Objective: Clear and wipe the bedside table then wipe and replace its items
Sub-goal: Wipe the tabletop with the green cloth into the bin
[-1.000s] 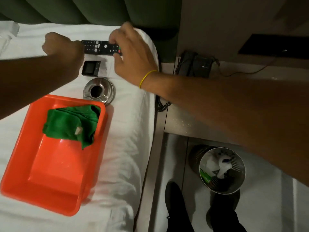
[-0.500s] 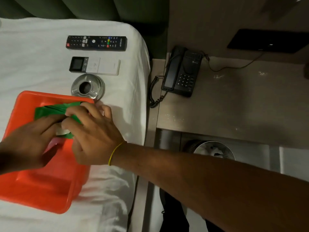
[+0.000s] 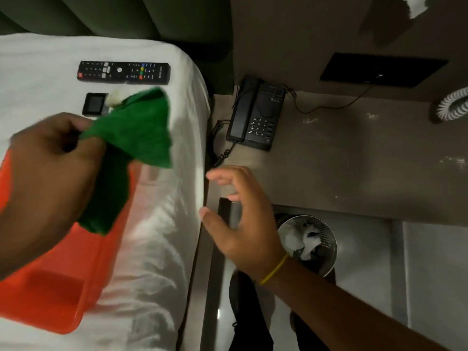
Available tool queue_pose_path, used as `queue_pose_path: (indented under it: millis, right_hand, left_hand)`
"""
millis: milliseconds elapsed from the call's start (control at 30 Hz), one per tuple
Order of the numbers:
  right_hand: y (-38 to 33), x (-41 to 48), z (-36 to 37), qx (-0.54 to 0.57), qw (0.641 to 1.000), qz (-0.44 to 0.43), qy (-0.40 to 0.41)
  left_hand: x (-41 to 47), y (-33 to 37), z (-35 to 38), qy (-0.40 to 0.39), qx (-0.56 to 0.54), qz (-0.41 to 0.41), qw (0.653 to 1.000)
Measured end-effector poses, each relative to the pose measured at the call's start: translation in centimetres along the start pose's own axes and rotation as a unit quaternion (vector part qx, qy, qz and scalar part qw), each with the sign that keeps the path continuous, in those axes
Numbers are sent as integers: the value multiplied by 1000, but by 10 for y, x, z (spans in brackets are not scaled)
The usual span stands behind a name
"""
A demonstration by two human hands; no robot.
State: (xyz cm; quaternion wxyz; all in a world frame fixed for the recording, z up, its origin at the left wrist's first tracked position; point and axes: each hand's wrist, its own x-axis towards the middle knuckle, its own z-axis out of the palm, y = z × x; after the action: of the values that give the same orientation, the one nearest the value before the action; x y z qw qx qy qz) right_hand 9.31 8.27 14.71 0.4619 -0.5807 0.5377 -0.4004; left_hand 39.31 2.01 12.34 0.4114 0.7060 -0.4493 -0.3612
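Note:
My left hand (image 3: 48, 171) grips a green cloth (image 3: 136, 133) and holds it up above the orange tub (image 3: 58, 300) on the white bed. My right hand (image 3: 243, 219), with a yellow band on the wrist, hovers open between the bed's edge and the bedside table (image 3: 354, 168), holding nothing. On the bed behind the cloth lie a black TV remote (image 3: 124, 72) and a small remote with a screen (image 3: 95, 103), partly hidden by the cloth. A black corded telephone (image 3: 255, 115) stands on the table's left part. The ashtray is hidden.
A metal waste bin (image 3: 309, 244) with crumpled paper stands on the floor under the table's front edge. A black wall panel (image 3: 379, 69) with a cable sits behind the table. A white ribbed object (image 3: 453, 107) shows at the table's far right. My dark shoes are below.
Both hands left the remote and went to the tub; my left hand has lifted the green cloth out of it, and my right hand has let go and moved right toward the table.

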Motion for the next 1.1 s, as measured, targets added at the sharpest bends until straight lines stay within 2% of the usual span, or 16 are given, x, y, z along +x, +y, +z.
queue_pose_path:
  millis: [33,67,100,167,200,233,267,333,433,533,600,700,767,867,1000,1100]
  right_hand:
    - [-3,0,-9,46,997,53,-29]
    - [-9,2,-16,138,982,113,-58]
    - [-13,5,-25,276,944,165,-76]
    - [-7,8,-44,517,819,240,-63]
    - [-2,8,-53,560,780,273,-49]
    - [6,7,-61,557,774,299,-35]
    - [18,6,-66,530,783,325,-23]
    - [47,4,-71,458,803,381,24]
    - [100,15,-65,315,844,418,118]
    - [149,41,-51,30,926,343,156]
    - [165,62,-41,-185,946,233,132]
    - [188,82,-9,-395,908,134,30]
    - [205,82,26,-415,897,135,-63]
    - [226,64,54,-430,891,82,-121]
    - [246,26,8,-482,841,-62,-238]
    - [265,10,-58,-523,799,-95,-281]
  left_hand:
    - [-31,70,39,-1,-25,-9,1000]
    - [-51,88,68,-25,-31,-37,999]
    - [-69,96,82,-75,-50,-41,995]
    - [-105,118,138,-145,-160,-115,970]
    - [-115,109,160,-178,-182,-172,952]
    - [-121,95,179,-184,-190,-207,942]
    - [-122,82,195,-185,-151,-224,945]
    - [-128,51,219,-189,-50,-171,966]
    - [-126,6,234,-138,93,-110,980]
    - [-113,-43,232,-111,201,-131,964]
    - [-103,-66,224,-97,243,-175,949]
    - [-85,-83,216,-73,268,-194,941]
    - [-71,-86,217,-40,281,-189,940]
    - [-56,-87,218,-40,292,-126,947]
    - [-56,-78,223,-84,288,-78,951]
    - [-59,-75,229,-92,302,-60,947]
